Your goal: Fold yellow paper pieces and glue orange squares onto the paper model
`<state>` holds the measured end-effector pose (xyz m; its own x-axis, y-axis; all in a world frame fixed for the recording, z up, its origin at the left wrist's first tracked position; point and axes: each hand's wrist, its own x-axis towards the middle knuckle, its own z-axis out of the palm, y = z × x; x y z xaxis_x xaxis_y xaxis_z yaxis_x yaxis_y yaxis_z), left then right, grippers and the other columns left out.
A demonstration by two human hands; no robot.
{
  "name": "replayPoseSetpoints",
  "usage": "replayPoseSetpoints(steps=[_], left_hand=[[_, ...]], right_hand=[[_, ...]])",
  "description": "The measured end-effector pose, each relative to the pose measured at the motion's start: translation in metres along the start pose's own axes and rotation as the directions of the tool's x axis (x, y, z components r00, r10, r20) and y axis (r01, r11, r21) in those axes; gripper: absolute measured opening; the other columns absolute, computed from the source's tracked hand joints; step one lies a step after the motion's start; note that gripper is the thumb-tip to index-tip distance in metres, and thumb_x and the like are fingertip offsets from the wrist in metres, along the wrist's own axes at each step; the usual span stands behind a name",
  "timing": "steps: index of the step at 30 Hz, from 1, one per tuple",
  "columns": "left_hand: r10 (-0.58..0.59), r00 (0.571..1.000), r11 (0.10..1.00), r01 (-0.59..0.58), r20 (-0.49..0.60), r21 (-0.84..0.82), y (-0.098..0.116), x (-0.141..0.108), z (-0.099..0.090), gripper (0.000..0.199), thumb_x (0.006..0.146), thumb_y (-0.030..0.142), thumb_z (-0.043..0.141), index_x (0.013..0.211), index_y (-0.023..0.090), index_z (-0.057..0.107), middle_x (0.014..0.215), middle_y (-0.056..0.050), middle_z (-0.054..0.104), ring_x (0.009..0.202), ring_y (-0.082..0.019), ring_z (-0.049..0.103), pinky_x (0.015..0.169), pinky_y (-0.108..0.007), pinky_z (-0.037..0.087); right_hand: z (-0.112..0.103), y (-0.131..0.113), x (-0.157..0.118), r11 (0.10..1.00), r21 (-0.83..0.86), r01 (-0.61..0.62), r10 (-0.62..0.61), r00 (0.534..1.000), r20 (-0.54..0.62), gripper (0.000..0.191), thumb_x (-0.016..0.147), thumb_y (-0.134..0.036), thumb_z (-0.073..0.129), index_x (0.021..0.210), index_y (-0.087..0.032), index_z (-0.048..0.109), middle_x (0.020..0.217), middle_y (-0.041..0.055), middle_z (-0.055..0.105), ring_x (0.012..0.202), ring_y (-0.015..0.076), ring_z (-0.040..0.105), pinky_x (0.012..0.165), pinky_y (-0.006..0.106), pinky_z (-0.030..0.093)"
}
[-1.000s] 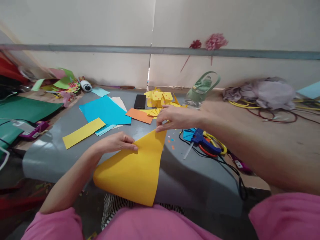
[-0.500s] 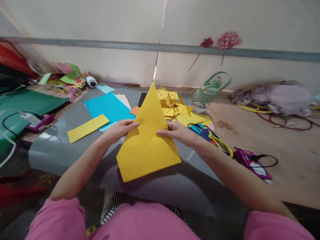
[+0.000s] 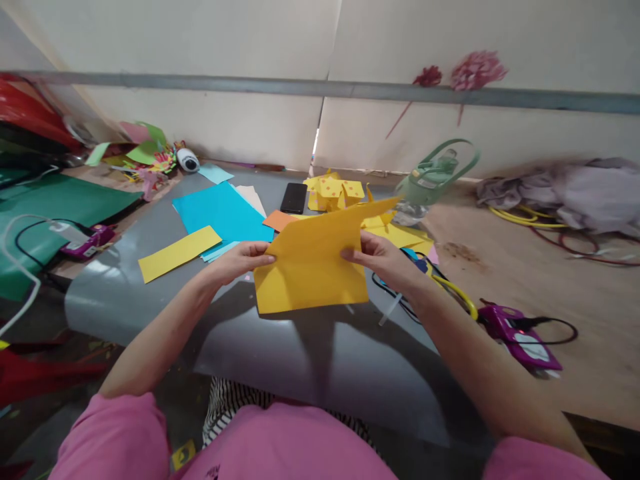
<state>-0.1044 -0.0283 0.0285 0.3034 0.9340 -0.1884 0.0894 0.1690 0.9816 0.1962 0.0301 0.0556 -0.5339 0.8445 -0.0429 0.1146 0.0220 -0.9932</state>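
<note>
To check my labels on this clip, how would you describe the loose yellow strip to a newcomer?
On the grey tabletop, find the big blue sheet. At its near edge lies the narrow yellow strip. Unlike the wider yellow sheet held up, it rests flat.

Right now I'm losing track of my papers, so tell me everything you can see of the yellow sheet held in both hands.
The yellow sheet looks like plain, stiff paper or thin card. Its lower edge is nearly straight; its upper right runs out to a long point. It tilts, apparently raised above the grey tabletop. The left hand pinches its left edge and the right hand its right side, both thumbs on the near face. Its far face is hidden.
</note>
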Motion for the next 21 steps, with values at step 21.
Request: replayPoseSetpoints(steps=[21], left_hand=[[0.003, 0.997, 0.994, -0.012, -0.083, -0.107, 0.008, -0.009, -0.007, 0.048, 0.069, 0.048, 0.075, 0.108, 0.021, 0.078, 0.114, -0.01, 0.076, 0.098, -0.025, 0.071, 0.086, -0.037, 0.056]], right_hand=[[-0.007, 0.0, 0.001, 0.997, 0.079, -0.024, 0.026, 0.999, -0.023, 0.031, 0.05, -0.044, 0.096, 0.072, -0.027, 0.082, 0.086, 0.0024, 0.081, 0.073, 0.0194, 0.075, 0.074, 0.033, 0.064]])
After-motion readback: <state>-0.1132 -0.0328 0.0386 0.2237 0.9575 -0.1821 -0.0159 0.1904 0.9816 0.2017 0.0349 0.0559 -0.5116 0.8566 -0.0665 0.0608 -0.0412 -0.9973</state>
